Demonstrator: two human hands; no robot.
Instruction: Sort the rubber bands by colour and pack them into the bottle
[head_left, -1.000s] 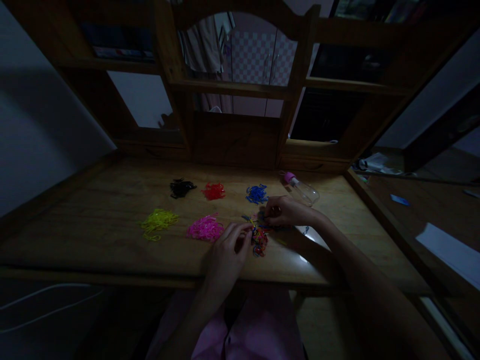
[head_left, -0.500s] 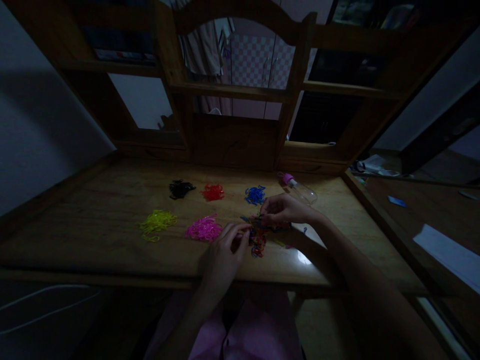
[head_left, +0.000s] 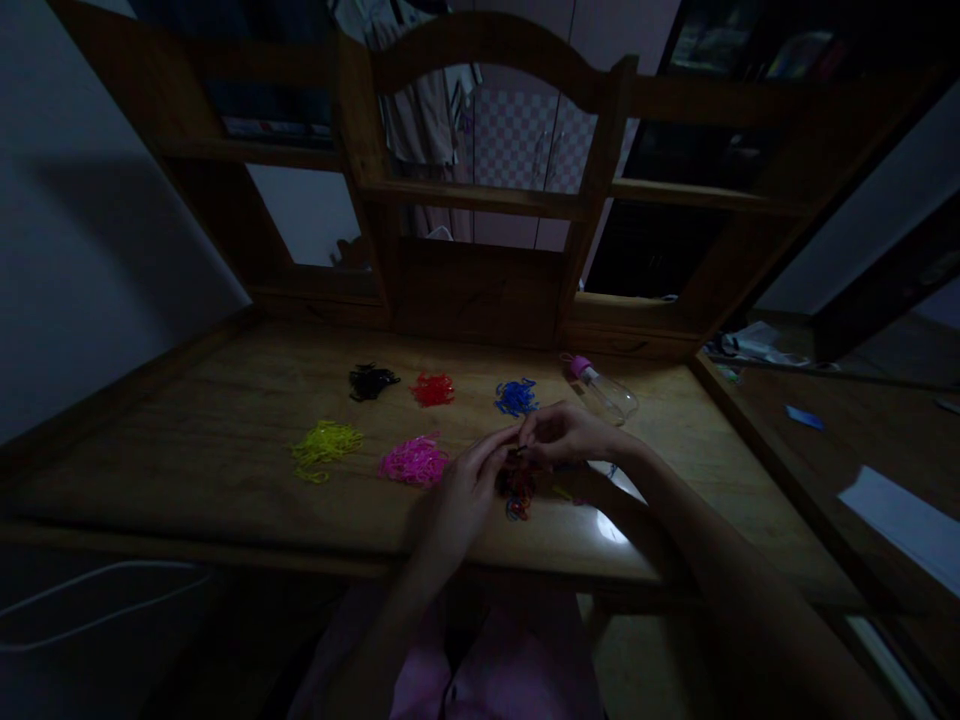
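On the desk (head_left: 202,450), left hand (head_left: 471,482) and right hand (head_left: 568,436) meet, fingers curled nearly closed.
Risk: the left hand, just beside the pink pile (head_left: 412,462), could brush it and mix colours. Mixed pile (head_left: 517,494) lies between and below the hands, partly hidden. Dark piece (head_left: 517,452) at fingertips; which hand grips it, if either, cannot be told.

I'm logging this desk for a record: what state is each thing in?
Yellow pile: loose, spread out
Pink pile: loosely heaped
Black pile: loosely heaped
Red pile: loosely heaped
Blue pile: loosely heaped
Mixed-colour pile: jumbled, partly hidden
Bottle: lying on its side, pink cap on
Checked cabinet doors: shut
Left hand: at the mixed-colour pile, grip unclear
Right hand: fingers bent, grip unclear
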